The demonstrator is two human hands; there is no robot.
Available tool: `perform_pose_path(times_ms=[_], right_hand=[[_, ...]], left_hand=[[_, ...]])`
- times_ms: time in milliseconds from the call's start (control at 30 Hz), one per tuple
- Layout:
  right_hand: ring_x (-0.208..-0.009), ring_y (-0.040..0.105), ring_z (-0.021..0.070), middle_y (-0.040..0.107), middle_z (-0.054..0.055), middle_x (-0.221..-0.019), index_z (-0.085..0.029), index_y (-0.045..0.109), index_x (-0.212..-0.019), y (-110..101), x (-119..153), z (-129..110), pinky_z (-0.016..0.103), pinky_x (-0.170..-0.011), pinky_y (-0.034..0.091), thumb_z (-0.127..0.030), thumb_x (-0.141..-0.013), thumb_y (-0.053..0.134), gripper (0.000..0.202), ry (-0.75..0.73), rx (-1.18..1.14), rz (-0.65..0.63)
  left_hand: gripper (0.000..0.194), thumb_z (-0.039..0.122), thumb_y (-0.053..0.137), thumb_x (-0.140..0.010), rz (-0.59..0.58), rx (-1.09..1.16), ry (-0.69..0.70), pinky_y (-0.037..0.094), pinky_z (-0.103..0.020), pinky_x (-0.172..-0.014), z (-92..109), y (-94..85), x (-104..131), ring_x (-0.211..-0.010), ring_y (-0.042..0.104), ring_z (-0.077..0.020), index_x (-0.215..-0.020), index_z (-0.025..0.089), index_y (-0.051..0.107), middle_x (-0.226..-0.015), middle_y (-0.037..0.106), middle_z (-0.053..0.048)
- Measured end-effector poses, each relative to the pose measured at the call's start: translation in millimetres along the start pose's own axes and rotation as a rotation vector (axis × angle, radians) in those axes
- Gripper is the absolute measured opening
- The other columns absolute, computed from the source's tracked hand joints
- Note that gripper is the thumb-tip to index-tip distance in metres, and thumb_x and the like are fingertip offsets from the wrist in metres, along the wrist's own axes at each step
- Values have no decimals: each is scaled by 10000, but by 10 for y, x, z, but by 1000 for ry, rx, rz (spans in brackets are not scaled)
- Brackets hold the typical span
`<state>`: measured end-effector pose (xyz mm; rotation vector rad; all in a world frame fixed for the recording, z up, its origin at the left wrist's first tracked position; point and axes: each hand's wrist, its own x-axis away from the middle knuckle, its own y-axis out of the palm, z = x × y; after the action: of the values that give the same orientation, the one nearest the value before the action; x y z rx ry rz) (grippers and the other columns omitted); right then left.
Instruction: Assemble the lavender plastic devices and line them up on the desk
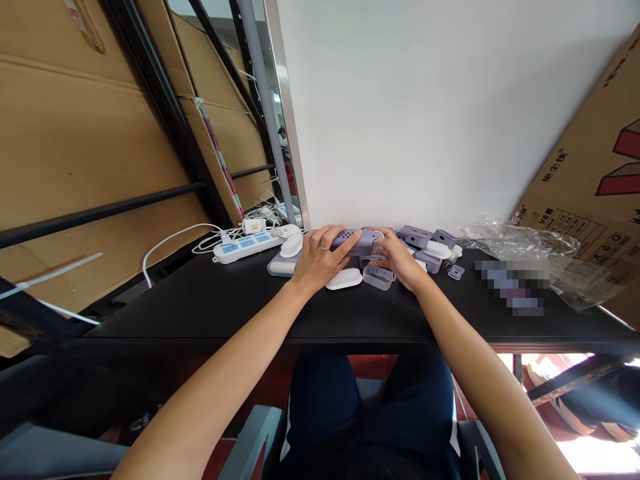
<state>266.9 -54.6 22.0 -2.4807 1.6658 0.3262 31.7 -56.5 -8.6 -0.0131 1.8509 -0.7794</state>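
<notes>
A white power strip [245, 247] with blue sockets lies near a tangle of white cables [205, 244] on the black table [200, 300]. Behind stands a white panel [400, 113]; at left, cardboard [75, 133] behind a black metal frame [155, 100]. At right, crumpled clear plastic [530, 237] lies before a printed carton [600, 180]. Below, gray armrests [253, 440] flank the seat.

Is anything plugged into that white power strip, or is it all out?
In: a white plug stands in the power strip, its cable arching left.
</notes>
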Motion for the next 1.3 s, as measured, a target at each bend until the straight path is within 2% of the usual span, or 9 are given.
perform_pose_path(times_ms=[100,267,433,567,700,1000,1133,1300], right_hand=[[-995,698,189,681,15,-1231,-333,598,-1315,26,12,-21,332,-867,577,-475,-918,609,422,59,-26,-71],[-930,715,189,705,18,-1111,-283,612,-1283,35,1,-29,294,-802,548,-423,-893,607,414,37,-30,-61],[-885,692,179,693,6,-1039,-279,632,-1272,16,4,-29,288,-766,523,-405,-862,631,429,14,-54,-80],[-886,682,182,690,5,-1035,-280,641,-1241,0,11,-14,303,-788,512,-400,-853,648,407,-5,-60,-103],[-896,684,188,690,8,-1072,-289,631,-1251,-17,3,10,320,-812,508,-413,-868,645,402,-24,-45,-115],[-938,683,201,676,11,-1037,-292,604,-1307,-67,31,-23,336,-847,521,-481,-896,699,463,-27,0,-183],[-960,697,194,673,12,-1121,-310,600,-1328,-107,35,-17,336,-864,536,-544,-916,723,489,-60,66,-225],[-954,708,197,687,19,-1121,-309,588,-1337,-113,32,-26,358,-887,561,-602,-901,740,548,-57,135,-212]], left_hand=[[683,197,669,-930,89,-57,41,406,-527,-1139,-21,17,16,-1364,500,-330,-1557,390,482,-1436,561,-129],[658,221,664,-943,148,-129,84,409,-502,-1122,-44,38,18,-1333,511,-312,-1549,402,482,-1397,580,-120],[682,219,654,-957,235,-157,131,421,-465,-1110,-33,42,8,-1316,519,-287,-1571,423,440,-1365,599,-109],[663,214,651,-954,159,-133,91,406,-482,-1137,-18,33,22,-1316,528,-279,-1537,474,472,-1366,604,-83],[620,224,654,-943,47,-91,21,400,-517,-1157,-9,23,33,-1326,526,-291,-1497,472,527,-1375,597,-82],[637,223,673,-934,129,-40,69,420,-520,-1137,-74,63,42,-1312,520,-296,-1502,466,515,-1365,585,-88],[660,235,692,-925,156,-58,108,425,-523,-1135,-125,80,54,-1324,506,-305,-1516,445,489,-1376,568,-99],[692,242,709,-917,158,-27,111,415,-523,-1145,-144,89,58,-1333,501,-310,-1531,447,463,-1397,556,-99]])
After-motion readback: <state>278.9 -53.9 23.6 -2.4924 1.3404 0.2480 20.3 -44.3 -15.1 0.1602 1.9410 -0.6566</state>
